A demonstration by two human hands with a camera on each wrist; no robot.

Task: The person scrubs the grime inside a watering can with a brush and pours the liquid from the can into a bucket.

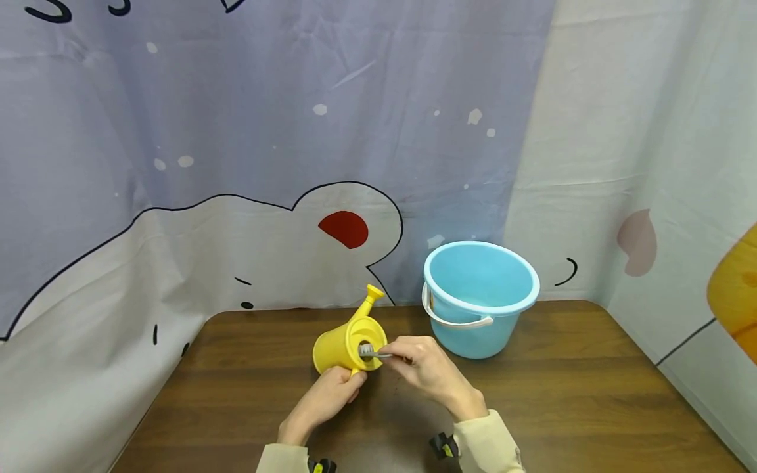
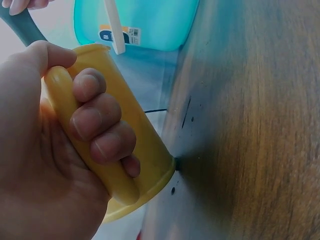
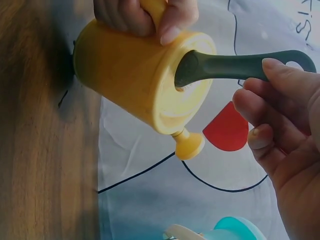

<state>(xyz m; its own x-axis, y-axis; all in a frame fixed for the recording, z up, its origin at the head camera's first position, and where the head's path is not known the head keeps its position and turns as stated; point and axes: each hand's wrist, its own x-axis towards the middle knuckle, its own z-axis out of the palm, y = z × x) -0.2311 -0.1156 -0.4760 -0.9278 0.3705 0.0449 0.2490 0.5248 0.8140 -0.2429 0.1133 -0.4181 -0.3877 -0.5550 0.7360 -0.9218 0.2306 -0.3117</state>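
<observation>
My left hand (image 1: 328,399) grips the handle of a yellow watering can (image 1: 332,348), fingers wrapped round it in the left wrist view. The can is held tilted over the table, its opening turned toward my right hand and its spout pointing up and away. Between thumb and fingers, my right hand (image 1: 430,373) pinches the end of a dark green brush handle (image 3: 232,66). White bristles (image 1: 366,349) show at the can's opening in the head view. From the right wrist, the brush's head end is hidden inside the can.
A light blue bucket (image 1: 476,332) with a white handle (image 1: 461,323) stands at the back right of the wooden table (image 1: 579,394). Behind the table hangs a printed curtain (image 1: 236,131), reaching round to the right side.
</observation>
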